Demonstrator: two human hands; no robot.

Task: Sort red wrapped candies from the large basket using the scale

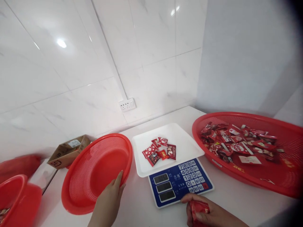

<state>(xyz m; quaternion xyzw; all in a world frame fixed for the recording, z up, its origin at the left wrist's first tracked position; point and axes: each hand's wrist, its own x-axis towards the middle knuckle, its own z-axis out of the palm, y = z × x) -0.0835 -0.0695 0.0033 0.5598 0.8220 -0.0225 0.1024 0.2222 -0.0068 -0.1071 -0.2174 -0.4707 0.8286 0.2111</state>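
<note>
My left hand [109,198] is closed on the right rim of a red plastic basket [79,201], which is tilted and shows a bare bottom. My right hand [213,212] is closed around red candy packets [200,207] at the lower right, just in front of the scale; how many it holds is hidden. Between my hands stands a digital scale [174,184] with a blue keypad and three displays. On its white tray [187,145] lie several red and dark candy packets [162,150].
To the right is a large red basket [255,115] of mixed packets. At the left are an open cardboard box [67,151] and another red container [28,201]. A socket [127,104] sits on the tiled wall behind the white table [134,201].
</note>
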